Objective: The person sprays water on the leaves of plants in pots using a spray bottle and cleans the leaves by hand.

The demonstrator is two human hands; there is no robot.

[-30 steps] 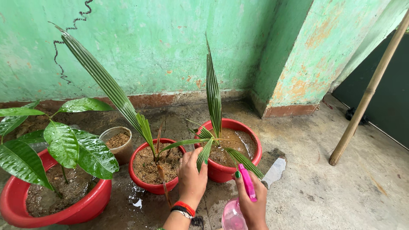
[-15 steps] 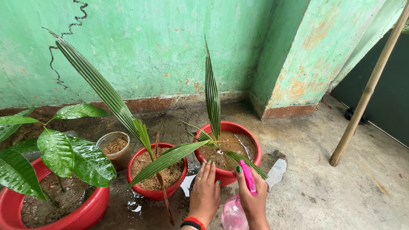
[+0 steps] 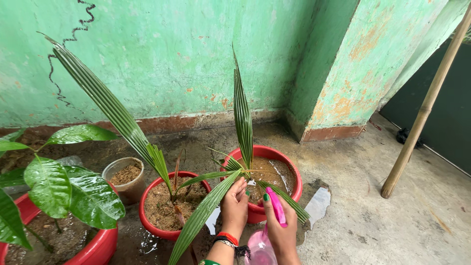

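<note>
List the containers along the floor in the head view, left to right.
Big red basin with the broad-leaved plant → small beige pot of soil → red pot with the long palm frond → red pot the left hand touches.

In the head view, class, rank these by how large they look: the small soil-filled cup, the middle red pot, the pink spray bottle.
1. Middle red pot
2. Small soil-filled cup and pink spray bottle: unsure, the bottle is partly hidden and nearer.
</note>
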